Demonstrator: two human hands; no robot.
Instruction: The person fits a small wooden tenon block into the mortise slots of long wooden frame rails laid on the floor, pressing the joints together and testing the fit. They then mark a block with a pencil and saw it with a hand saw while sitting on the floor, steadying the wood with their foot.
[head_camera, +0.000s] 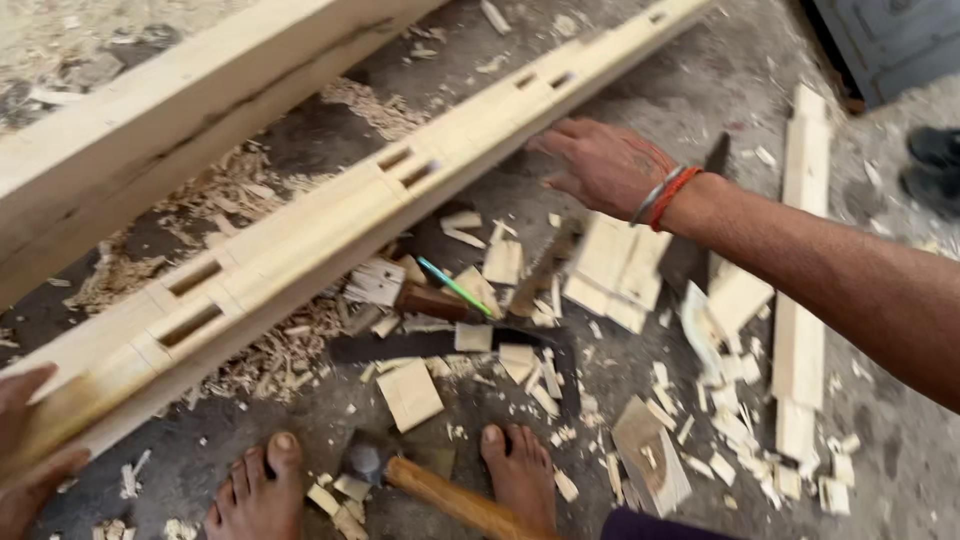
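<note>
On the littered floor (640, 110), a long mortised wooden beam (330, 240) runs diagonally. Left hand (30, 450) grips its near end at the lower left edge; right hand (600, 165) hovers open-fingered just beside its far stretch. A hammer (430, 485) lies between bare feet (255, 495).

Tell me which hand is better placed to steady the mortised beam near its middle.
Right, probably. The right hand is open with fingertips at the edge of the mortised beam near its middle slots. The left hand sits at the beam's near end, far from there.
</note>
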